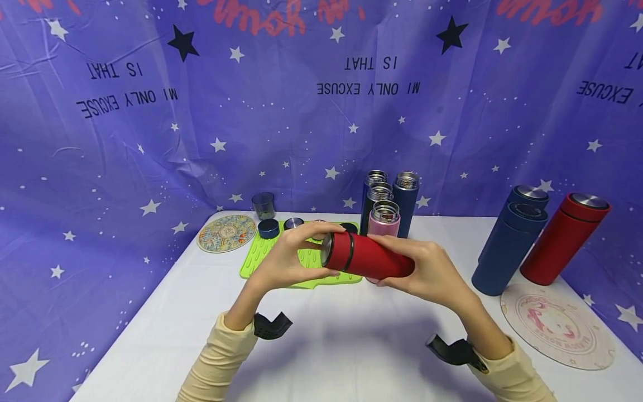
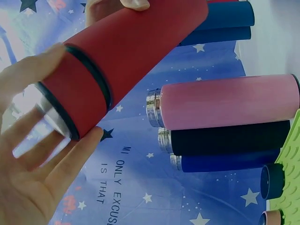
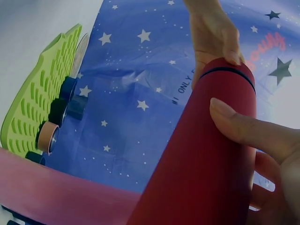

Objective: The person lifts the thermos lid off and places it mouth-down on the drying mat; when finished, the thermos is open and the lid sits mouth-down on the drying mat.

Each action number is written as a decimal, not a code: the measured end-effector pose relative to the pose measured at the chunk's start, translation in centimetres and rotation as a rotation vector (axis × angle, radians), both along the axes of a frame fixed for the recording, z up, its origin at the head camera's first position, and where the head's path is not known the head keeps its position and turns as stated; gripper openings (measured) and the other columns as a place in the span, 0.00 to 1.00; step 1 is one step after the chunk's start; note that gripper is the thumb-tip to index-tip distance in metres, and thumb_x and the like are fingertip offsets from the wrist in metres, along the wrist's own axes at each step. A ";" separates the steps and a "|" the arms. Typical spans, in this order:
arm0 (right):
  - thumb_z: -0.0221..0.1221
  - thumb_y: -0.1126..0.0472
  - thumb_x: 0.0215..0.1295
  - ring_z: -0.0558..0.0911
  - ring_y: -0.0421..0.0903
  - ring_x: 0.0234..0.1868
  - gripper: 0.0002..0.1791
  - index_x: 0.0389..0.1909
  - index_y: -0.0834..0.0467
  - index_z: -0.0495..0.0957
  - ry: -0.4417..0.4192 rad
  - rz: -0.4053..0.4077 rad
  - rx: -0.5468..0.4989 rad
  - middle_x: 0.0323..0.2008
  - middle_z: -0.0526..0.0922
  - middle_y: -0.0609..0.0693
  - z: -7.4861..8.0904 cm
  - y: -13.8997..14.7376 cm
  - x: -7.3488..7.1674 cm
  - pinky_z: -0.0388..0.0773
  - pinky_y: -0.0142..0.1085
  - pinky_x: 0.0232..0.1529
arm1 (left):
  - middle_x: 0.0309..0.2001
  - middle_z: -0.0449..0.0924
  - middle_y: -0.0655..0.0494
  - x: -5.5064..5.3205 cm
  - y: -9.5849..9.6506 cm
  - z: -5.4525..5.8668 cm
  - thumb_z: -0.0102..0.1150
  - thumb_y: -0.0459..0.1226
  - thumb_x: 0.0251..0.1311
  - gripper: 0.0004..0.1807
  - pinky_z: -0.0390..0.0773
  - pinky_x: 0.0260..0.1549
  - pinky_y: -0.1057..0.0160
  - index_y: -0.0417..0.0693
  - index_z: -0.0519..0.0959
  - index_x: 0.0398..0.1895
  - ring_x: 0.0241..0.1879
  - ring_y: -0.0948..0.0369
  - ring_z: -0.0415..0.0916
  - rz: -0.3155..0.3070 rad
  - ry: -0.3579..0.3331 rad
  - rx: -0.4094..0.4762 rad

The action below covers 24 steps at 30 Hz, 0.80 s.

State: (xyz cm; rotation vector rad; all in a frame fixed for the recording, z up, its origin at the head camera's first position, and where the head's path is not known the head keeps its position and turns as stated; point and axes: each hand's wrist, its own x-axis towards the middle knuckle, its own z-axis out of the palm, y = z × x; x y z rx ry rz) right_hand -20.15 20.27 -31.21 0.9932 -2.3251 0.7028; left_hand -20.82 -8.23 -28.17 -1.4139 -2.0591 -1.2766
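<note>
A red thermos [image 1: 379, 258] is held above the table, tilted almost flat, its lidded end toward the left. My left hand [image 1: 288, 254] grips the lid [image 2: 77, 93], thumb on one side and fingers on the other. Around the body my right hand [image 1: 427, 271] is wrapped, its thumb lying along the red wall in the right wrist view. A dark ring marks the seam between lid and body. Behind the held thermos stands a pink thermos [image 1: 384, 220] without its lid, its steel mouth showing and its lower part mostly covered.
Lidless dark thermoses [image 1: 406, 198] stand behind the pink one. A green mat [image 1: 256, 259] carries several lids, among them a blue one [image 1: 268, 228]. A glass [image 1: 263, 205] and a patterned round mat [image 1: 227, 234] lie left. Lidded blue [image 1: 507, 251] and red [image 1: 565, 240] thermoses stand right, near a pink mat [image 1: 557, 329].
</note>
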 end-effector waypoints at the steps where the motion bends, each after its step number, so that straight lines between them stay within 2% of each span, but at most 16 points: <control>1: 0.80 0.54 0.36 0.83 0.48 0.45 0.44 0.62 0.45 0.76 0.027 -0.007 0.004 0.50 0.83 0.47 0.0 -0.1 0.0 0.83 0.44 0.39 | 0.51 0.78 0.42 0.1 0.0 0.0 0.77 0.26 0.40 0.34 0.84 0.38 0.56 0.33 0.74 0.55 0.45 0.52 0.79 0.018 -0.022 0.009; 6: 0.79 0.58 0.36 0.81 0.54 0.52 0.44 0.62 0.47 0.76 0.160 -0.047 0.027 0.54 0.81 0.53 0.0 -0.2 0.0 0.82 0.50 0.45 | 0.46 0.80 0.44 0.4 0.3 0.0 0.76 0.29 0.42 0.33 0.85 0.35 0.55 0.35 0.75 0.56 0.40 0.52 0.80 0.122 -0.144 0.040; 9: 0.79 0.58 0.36 0.81 0.55 0.52 0.45 0.62 0.47 0.76 0.194 -0.062 0.042 0.54 0.80 0.54 0.0 -0.3 -0.1 0.81 0.52 0.46 | 0.45 0.80 0.45 0.4 0.4 0.0 0.75 0.30 0.44 0.33 0.84 0.37 0.56 0.37 0.75 0.57 0.41 0.53 0.80 0.148 -0.167 0.028; 11: 0.79 0.57 0.36 0.81 0.54 0.51 0.44 0.62 0.48 0.76 0.182 -0.054 0.038 0.54 0.81 0.53 -0.1 -0.2 -0.1 0.82 0.50 0.44 | 0.48 0.79 0.45 0.3 0.4 -0.1 0.75 0.29 0.44 0.33 0.84 0.39 0.56 0.37 0.74 0.58 0.42 0.54 0.80 0.128 -0.149 0.015; 13: 0.79 0.56 0.36 0.82 0.52 0.49 0.44 0.61 0.47 0.76 0.140 -0.035 0.029 0.52 0.82 0.52 0.0 -0.1 -0.2 0.82 0.48 0.43 | 0.51 0.78 0.44 0.2 0.3 -0.1 0.76 0.28 0.43 0.34 0.83 0.41 0.56 0.35 0.74 0.58 0.45 0.54 0.78 0.082 -0.106 0.000; 18: 0.80 0.53 0.37 0.83 0.44 0.42 0.44 0.62 0.45 0.75 -0.031 0.026 -0.005 0.48 0.84 0.45 0.0 0.3 -0.2 0.83 0.40 0.38 | 0.57 0.74 0.42 -0.3 0.2 -0.3 0.76 0.25 0.40 0.34 0.81 0.46 0.59 0.34 0.74 0.56 0.55 0.53 0.74 -0.024 0.017 -0.022; 21: 0.80 0.51 0.37 0.83 0.42 0.40 0.44 0.62 0.45 0.75 -0.077 0.040 -0.014 0.47 0.84 0.43 0.0 0.4 -0.2 0.83 0.39 0.37 | 0.58 0.74 0.42 -0.8 0.2 -0.8 0.76 0.25 0.40 0.33 0.81 0.45 0.61 0.35 0.76 0.54 0.57 0.54 0.73 -0.036 0.055 -0.020; 24: 0.80 0.52 0.37 0.83 0.44 0.41 0.44 0.62 0.45 0.75 -0.044 0.021 -0.003 0.48 0.84 0.44 0.0 0.3 -0.2 0.83 0.40 0.38 | 0.57 0.75 0.44 -1.7 0.2 -1.7 0.77 0.28 0.40 0.34 0.82 0.43 0.61 0.37 0.76 0.56 0.54 0.54 0.75 -0.024 0.053 -0.002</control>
